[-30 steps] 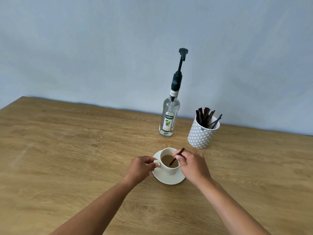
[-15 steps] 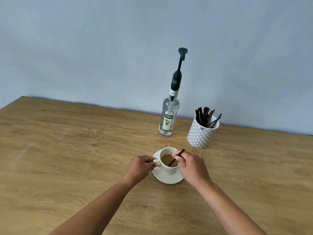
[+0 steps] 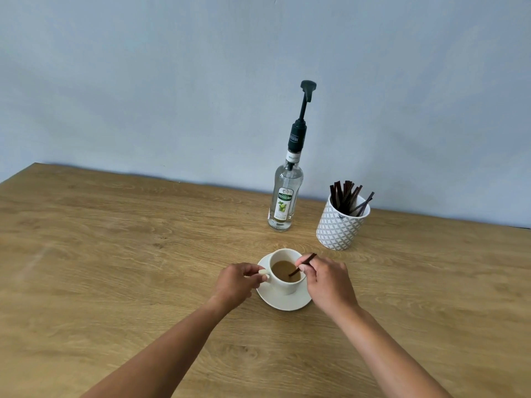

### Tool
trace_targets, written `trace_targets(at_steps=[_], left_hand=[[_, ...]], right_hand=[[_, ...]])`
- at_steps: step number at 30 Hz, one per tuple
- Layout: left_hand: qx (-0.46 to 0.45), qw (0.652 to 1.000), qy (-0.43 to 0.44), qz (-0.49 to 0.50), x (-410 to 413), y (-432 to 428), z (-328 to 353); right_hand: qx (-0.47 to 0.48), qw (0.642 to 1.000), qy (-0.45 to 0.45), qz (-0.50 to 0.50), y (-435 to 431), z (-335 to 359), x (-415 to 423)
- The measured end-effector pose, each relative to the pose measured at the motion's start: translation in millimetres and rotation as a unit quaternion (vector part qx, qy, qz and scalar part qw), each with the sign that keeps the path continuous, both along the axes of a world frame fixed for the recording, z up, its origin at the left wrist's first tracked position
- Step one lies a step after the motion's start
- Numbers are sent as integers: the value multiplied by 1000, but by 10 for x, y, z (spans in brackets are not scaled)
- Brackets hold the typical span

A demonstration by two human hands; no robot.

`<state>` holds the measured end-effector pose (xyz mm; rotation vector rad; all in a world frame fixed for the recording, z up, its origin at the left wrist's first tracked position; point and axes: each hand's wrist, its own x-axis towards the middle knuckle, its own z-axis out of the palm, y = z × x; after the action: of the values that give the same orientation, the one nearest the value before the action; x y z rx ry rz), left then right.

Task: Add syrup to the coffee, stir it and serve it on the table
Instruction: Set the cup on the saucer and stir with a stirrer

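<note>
A white cup (image 3: 283, 285) of milky coffee stands on a white saucer (image 3: 290, 303) on the wooden table (image 3: 115, 268). My left hand (image 3: 237, 281) pinches the cup's handle on its left side. My right hand (image 3: 327, 280) pinches a dark stir stick (image 3: 304, 264) that slants down into the coffee. Behind the cup stands a clear syrup bottle (image 3: 284, 202) with a tall black pump, upright and apart from both hands.
A white patterned holder (image 3: 340, 225) with several dark stir sticks stands to the right of the bottle. A pale blue wall (image 3: 172, 96) closes the table's far edge.
The stir stick's lower end has shifted slightly within the coffee as my right hand moved a little. My left hand keeps its hold on the handle.
</note>
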<state>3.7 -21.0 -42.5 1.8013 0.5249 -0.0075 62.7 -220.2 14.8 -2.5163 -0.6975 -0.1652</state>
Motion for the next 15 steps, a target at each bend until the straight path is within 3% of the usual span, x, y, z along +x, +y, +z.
trace_targets(at_steps=[7,15], left_hand=[[6,1000,1,-5,-1,-2,7],[0,1000,0,0,-20,-14,28]], right_hand=[[41,999,19,15,72,-73,-5],[-19,1000,12,-2,12,19,13]])
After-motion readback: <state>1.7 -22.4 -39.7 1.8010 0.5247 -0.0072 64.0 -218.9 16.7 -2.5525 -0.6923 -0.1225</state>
